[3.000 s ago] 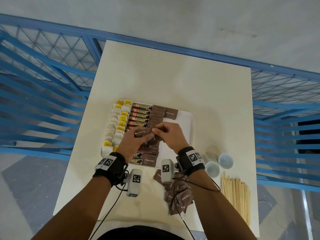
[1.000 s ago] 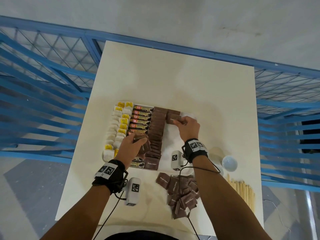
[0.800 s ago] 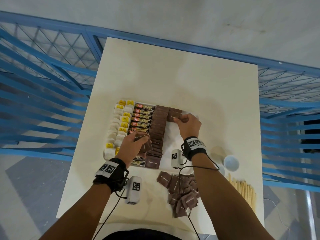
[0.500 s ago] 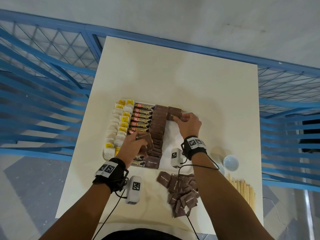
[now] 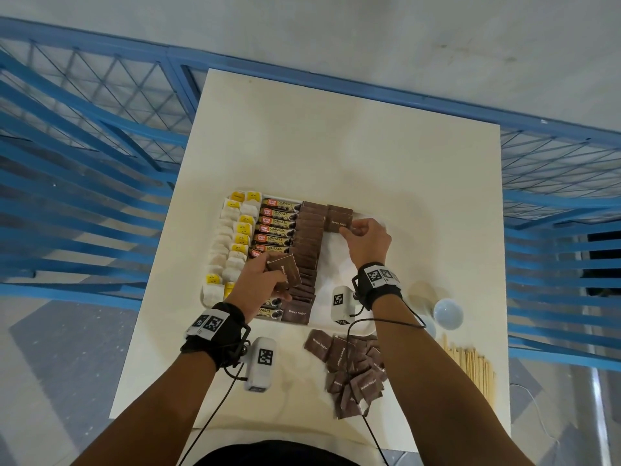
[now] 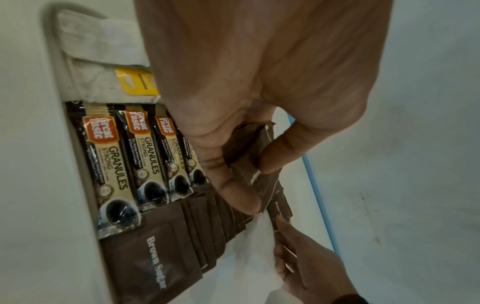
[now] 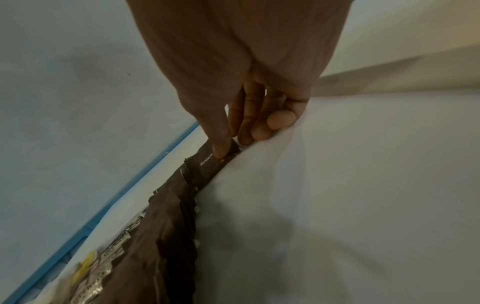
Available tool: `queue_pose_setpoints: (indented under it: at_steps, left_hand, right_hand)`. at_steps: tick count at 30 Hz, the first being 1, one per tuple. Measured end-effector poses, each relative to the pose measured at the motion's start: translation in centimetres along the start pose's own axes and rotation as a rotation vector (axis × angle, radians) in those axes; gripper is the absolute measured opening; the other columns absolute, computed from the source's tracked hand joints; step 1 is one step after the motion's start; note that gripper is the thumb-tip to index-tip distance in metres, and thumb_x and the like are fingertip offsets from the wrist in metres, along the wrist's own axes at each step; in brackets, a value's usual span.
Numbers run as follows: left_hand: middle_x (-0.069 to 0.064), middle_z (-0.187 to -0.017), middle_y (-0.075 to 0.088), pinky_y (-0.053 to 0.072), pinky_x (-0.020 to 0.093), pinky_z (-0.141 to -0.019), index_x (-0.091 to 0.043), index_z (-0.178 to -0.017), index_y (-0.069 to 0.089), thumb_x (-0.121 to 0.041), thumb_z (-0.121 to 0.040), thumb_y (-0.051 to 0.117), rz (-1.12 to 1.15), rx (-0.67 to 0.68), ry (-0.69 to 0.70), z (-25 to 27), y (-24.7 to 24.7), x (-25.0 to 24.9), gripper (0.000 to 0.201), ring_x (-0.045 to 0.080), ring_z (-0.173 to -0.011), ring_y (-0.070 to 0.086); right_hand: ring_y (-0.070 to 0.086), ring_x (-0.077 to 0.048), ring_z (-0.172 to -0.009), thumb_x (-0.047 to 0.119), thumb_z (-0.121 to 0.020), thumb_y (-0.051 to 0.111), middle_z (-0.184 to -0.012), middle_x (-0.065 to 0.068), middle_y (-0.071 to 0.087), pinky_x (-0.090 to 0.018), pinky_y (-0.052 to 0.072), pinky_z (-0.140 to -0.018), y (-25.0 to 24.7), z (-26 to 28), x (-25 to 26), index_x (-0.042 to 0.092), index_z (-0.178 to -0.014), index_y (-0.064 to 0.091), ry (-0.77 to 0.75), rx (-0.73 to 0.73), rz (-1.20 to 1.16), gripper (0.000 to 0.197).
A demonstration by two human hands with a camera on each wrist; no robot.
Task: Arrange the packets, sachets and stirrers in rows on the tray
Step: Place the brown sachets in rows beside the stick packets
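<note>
The brown sugar sachet (image 5: 340, 223) is lying at the far end of the tray (image 5: 339, 264), starting a second brown row, its long axis running crosswise like its neighbours. The right hand (image 5: 368, 242) is nearest, its fingertips (image 7: 221, 151) pinching the sachet's right end and setting it flat. Nearer the person, over the tray's middle, the left hand (image 5: 260, 284) is gripping a small stack of sachets (image 5: 285, 272), ready to feed. The loose pile (image 5: 353, 371) is waiting on the counter (image 5: 336, 146), just off the tray's near edge.
</note>
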State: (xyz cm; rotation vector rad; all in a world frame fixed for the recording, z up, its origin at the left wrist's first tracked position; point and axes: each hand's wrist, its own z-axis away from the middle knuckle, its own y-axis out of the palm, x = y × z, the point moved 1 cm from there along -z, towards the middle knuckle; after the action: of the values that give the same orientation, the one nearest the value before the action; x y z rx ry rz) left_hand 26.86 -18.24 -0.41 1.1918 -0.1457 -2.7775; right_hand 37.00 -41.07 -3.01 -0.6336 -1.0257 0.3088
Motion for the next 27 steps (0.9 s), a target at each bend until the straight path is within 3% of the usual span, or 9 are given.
queue_pose_setpoints:
  at_steps: [4,9,12,14,19,22,27]
  left_hand:
    - [0.026,-0.117,0.069,0.061,0.040,-0.065,-0.005,-0.127,0.061,0.012,-0.094,0.052,0.004,0.003,0.004,0.0,0.0,0.2,0.037,0.037,-0.097,0.073]
    - [0.019,-0.111,0.072,0.064,0.043,-0.072,-0.004,-0.128,0.061,0.007,-0.098,0.058,0.031,0.037,0.013,0.2,0.2,-0.1,0.032,0.030,-0.093,0.075]
    - [0.019,-0.109,0.074,0.065,0.042,-0.070,0.000,-0.123,0.061,0.003,-0.098,0.062,0.021,0.032,0.032,0.4,0.4,-0.5,0.025,0.030,-0.092,0.076]
    - [0.019,-0.109,0.074,0.065,0.040,-0.067,-0.001,-0.119,0.062,0.001,-0.097,0.065,0.013,0.024,0.049,0.6,0.5,-0.8,0.022,0.032,-0.092,0.076]
    - [0.019,-0.110,0.074,0.064,0.039,-0.064,-0.006,-0.119,0.063,-0.003,-0.093,0.072,0.024,-0.002,0.083,0.9,1.0,-1.4,0.027,0.035,-0.093,0.076]
    - [0.019,-0.110,0.072,0.064,0.042,-0.066,-0.008,-0.119,0.064,-0.005,-0.092,0.074,0.013,-0.003,0.099,1.3,1.4,-1.7,0.029,0.033,-0.093,0.076]
    - [0.012,-0.101,0.073,0.061,0.038,-0.058,-0.013,-0.111,0.068,-0.021,-0.098,0.070,-0.049,-0.101,0.096,1.5,1.6,-2.1,0.015,0.022,-0.081,0.076]
  right_hand:
    - [0.060,0.002,-0.069,0.027,-0.083,0.083,-0.083,0.003,0.071,0.003,0.038,-0.055,-0.1,0.1,0.1,0.014,-0.100,0.071,0.006,0.004,0.001,0.024]
    - [0.057,0.004,-0.069,0.033,-0.085,0.080,-0.081,0.006,0.066,0.004,0.036,-0.055,-0.7,1.0,0.7,0.016,-0.103,0.068,0.003,-0.040,-0.029,0.027]
    - [0.059,0.002,-0.073,0.032,-0.090,0.074,-0.083,0.012,0.065,-0.002,0.043,-0.063,-0.9,2.5,1.2,0.019,-0.103,0.068,-0.046,-0.066,-0.051,0.020]
    - [0.062,0.002,-0.076,0.030,-0.092,0.071,-0.087,0.013,0.068,-0.010,0.048,-0.069,-0.6,3.9,1.6,0.020,-0.102,0.070,-0.124,0.020,-0.078,0.013]
    - [0.063,0.002,-0.082,0.041,-0.090,0.072,-0.094,0.014,0.070,-0.010,0.048,-0.072,0.5,6.8,2.9,0.029,-0.101,0.071,-0.290,0.488,-0.067,0.017]
    - [0.061,-0.001,-0.068,0.030,-0.087,0.079,-0.086,0.008,0.072,-0.018,0.049,-0.065,1.0,7.2,2.6,0.027,-0.093,0.073,-0.252,0.499,-0.134,0.008]
    - [0.066,0.000,-0.076,0.021,-0.092,0.073,-0.085,0.012,0.073,-0.015,0.051,-0.068,0.6,7.5,3.1,0.024,-0.098,0.078,-0.274,0.490,-0.181,0.008]
